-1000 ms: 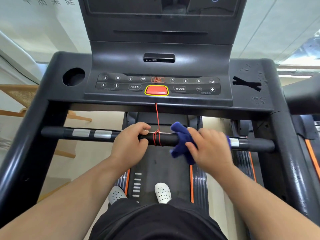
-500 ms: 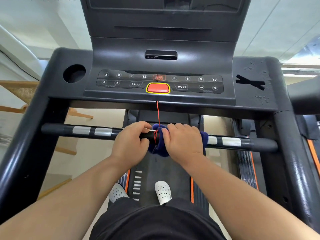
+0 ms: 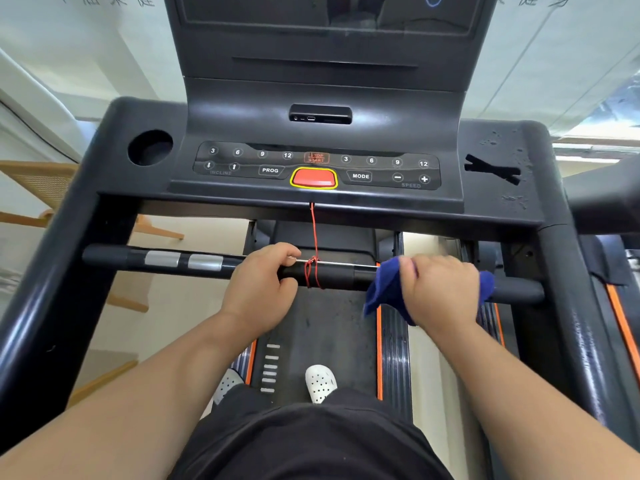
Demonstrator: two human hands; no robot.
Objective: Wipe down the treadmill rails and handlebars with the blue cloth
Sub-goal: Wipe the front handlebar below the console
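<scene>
A black horizontal handlebar (image 3: 336, 276) crosses the treadmill in front of me. My left hand (image 3: 263, 282) grips it just left of centre, beside a red safety cord (image 3: 313, 268) tied round the bar. My right hand (image 3: 440, 289) grips the blue cloth (image 3: 384, 292), wrapped over the right part of the bar; cloth sticks out on both sides of the hand. The bar's silver sensor plates (image 3: 183, 260) show on the left; those on the right are hidden under the cloth. Black side rails run at left (image 3: 45, 306) and right (image 3: 568, 323).
The console (image 3: 318, 168) with its red stop button (image 3: 314, 177) sits above the bar, a round cup holder (image 3: 150, 147) at its left. Below are the belt (image 3: 322, 327) and my white shoes (image 3: 320, 382). Another machine stands at the right edge.
My right hand slid the cloth left to the red cord, then back right along the bar to near its right end. The left hand kept its grip in place.
</scene>
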